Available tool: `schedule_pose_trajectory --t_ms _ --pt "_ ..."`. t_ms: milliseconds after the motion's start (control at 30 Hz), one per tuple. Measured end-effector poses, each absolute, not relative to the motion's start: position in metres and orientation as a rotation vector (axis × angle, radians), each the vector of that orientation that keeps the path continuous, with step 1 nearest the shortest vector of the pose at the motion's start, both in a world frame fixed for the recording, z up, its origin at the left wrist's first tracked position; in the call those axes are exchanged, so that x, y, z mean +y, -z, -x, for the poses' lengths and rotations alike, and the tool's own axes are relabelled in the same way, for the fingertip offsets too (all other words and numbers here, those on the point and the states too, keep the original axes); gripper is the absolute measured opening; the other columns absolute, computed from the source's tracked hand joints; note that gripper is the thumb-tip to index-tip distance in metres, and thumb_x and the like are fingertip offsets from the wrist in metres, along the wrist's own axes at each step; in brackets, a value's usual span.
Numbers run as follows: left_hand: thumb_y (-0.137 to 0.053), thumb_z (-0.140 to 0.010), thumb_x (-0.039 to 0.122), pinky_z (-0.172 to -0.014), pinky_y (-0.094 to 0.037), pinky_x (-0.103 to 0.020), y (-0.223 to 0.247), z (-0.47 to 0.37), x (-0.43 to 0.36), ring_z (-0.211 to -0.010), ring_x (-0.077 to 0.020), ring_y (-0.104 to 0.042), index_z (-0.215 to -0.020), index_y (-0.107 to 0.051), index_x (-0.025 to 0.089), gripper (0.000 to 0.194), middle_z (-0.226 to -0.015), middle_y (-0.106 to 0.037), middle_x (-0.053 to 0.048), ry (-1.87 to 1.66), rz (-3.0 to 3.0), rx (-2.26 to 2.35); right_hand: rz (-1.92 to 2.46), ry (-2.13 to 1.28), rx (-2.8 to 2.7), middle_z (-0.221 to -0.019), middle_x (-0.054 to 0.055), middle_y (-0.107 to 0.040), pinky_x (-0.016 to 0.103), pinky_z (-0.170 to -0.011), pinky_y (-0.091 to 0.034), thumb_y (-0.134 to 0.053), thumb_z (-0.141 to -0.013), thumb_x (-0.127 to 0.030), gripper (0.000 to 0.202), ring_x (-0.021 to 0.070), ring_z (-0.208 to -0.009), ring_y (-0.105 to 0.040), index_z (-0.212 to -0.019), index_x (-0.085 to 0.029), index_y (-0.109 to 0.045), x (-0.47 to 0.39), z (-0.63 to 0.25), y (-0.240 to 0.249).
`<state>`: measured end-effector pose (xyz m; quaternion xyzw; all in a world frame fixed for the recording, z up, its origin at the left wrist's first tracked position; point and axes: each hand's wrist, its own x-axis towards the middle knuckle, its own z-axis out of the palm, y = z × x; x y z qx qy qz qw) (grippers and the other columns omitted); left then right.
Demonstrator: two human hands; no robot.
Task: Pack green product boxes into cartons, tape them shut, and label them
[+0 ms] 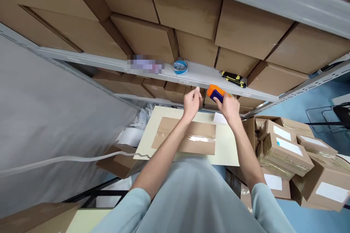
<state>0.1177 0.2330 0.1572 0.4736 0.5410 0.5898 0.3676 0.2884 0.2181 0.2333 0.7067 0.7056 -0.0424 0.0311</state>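
Observation:
My right hand (pixel 229 107) grips an orange and dark-blue hand tool (pixel 212 92), held up near the shelf edge; its exact kind is not clear. To the left of it, my left hand (pixel 192 103) is raised with its fingers closed together; whatever they may hold is hidden or too small to make out. Below both hands lies a flat cardboard box (pixel 201 129) with clear tape along its middle seam, on a pale yellow table (pixel 226 149). My left forearm covers part of the box. A white paper slip (pixel 219 118) rests at the table's far edge.
A metal shelf (pixel 199 71) full of cardboard boxes stands in front, carrying a blue-and-white tape roll (pixel 180 67) and yellow-black cutters (pixel 233 79). Labelled parcels (pixel 287 154) are piled at right. A white cable (pixel 68 159) crosses from the left.

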Motion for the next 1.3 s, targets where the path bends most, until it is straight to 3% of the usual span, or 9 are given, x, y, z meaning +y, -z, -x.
schedule_pose_trajectory --t_ms 67,167,400,533,633,767,933,1133,1300 --pt "-0.054 -0.107 0.071 -0.074 -0.056 -0.032 -0.172 -0.113 0.266 -0.064 -0.0182 -0.066 -0.066 -0.058 0.025 0.062 -0.057 -0.060 0.001 -1.537 -1.235 1.441 -2.121 0.081 2.285 -0.124 0.029 -0.080 0.038 -0.102 -0.050 -0.045 -0.117 -0.056 0.054 0.0369 -0.120 -0.077 -0.135 -0.009 -0.064 0.258 -0.270 -0.237" --pt "-0.074 -0.097 0.065 -0.083 -0.058 -0.033 -0.186 -0.104 0.301 -0.067 -0.0186 -0.069 -0.101 -0.074 0.022 0.043 -0.065 -0.069 0.002 -1.534 -1.273 1.374 -2.001 0.041 2.400 -0.128 0.031 -0.079 0.042 -0.116 -0.039 -0.041 -0.119 -0.049 0.055 0.0345 -0.123 -0.075 -0.143 -0.003 -0.060 0.306 -0.247 -0.233" --pt "-0.062 -0.102 0.063 -0.066 -0.061 -0.035 -0.181 -0.065 0.289 -0.049 -0.0160 -0.063 -0.149 -0.066 0.018 0.066 -0.080 -0.080 -0.004 -1.467 -1.243 1.257 -1.969 0.117 2.361 -0.146 0.034 -0.070 0.045 -0.122 -0.030 -0.045 -0.117 -0.038 0.054 0.0339 -0.137 -0.063 -0.152 0.002 -0.055 0.357 -0.228 -0.224" --pt "-0.062 -0.101 0.046 -0.099 -0.066 -0.043 -0.152 -0.017 0.239 -0.096 -0.0233 -0.083 -0.149 -0.068 0.022 0.054 -0.127 -0.083 -0.015 -1.504 -1.341 1.342 -2.053 -0.046 2.451 -0.165 0.033 -0.052 0.049 -0.127 -0.029 -0.043 -0.116 -0.044 0.064 0.0389 -0.150 -0.049 -0.165 -0.002 -0.045 0.329 -0.239 -0.216" --pt "-0.068 -0.101 0.045 -0.130 -0.047 -0.050 -0.114 0.023 0.177 -0.143 -0.0303 -0.069 -0.145 -0.072 0.025 0.049 -0.153 -0.072 -0.016 -1.462 -1.444 1.619 -2.163 -0.112 2.501 -0.175 0.029 -0.042 0.054 -0.129 -0.030 -0.034 -0.117 -0.051 0.069 0.0383 -0.162 -0.037 -0.174 -0.012 -0.037 0.254 -0.245 -0.189" --pt "-0.073 -0.099 0.062 -0.142 -0.024 -0.059 -0.072 0.032 0.094 -0.169 -0.0387 -0.038 -0.162 -0.057 0.021 0.077 -0.176 -0.048 -0.023 -1.253 -1.422 1.891 -2.168 0.172 2.390 -0.184 0.027 -0.027 0.059 -0.130 -0.036 -0.033 -0.116 -0.055 0.075 0.0380 -0.172 -0.024 -0.180 -0.015 -0.027 0.126 -0.238 -0.133" --pt "-0.077 -0.082 0.087 -0.140 -0.011 -0.070 -0.051 -0.013 0.052 -0.176 -0.0515 -0.002 -0.176 -0.030 0.007 0.132 -0.187 -0.009 -0.032 -0.733 -1.457 2.082 -2.470 0.345 2.096 -0.185 0.036 -0.013 0.068 -0.130 -0.035 -0.036 -0.111 -0.073 0.102 0.0466 -0.173 -0.018 -0.181 -0.003 -0.009 0.048 -0.226 -0.065" --pt "-0.083 -0.072 0.091 -0.139 -0.020 -0.068 -0.047 -0.012 0.052 -0.173 -0.0544 -0.017 -0.179 -0.018 0.004 0.152 -0.186 -0.006 -0.034 -0.491 -1.391 2.160 -2.634 0.443 2.013 -0.185 0.036 -0.012 0.064 -0.133 -0.036 -0.036 -0.104 -0.089 0.120 0.0454 -0.173 -0.020 -0.179 0.001 -0.011 0.042 -0.235 -0.035" --pt "-0.101 -0.062 0.070 -0.138 -0.034 -0.058 -0.030 0.021 0.055 -0.169 -0.0466 -0.035 -0.180 -0.020 0.017 0.152 -0.183 -0.033 -0.025 -0.612 -1.166 2.068 -2.747 0.746 1.890 -0.187 0.030 -0.011 0.064 -0.131 -0.040 -0.053 -0.096 -0.093 0.130 0.0441 -0.173 -0.023 -0.182 -0.008 -0.005 0.040 -0.245 -0.034"
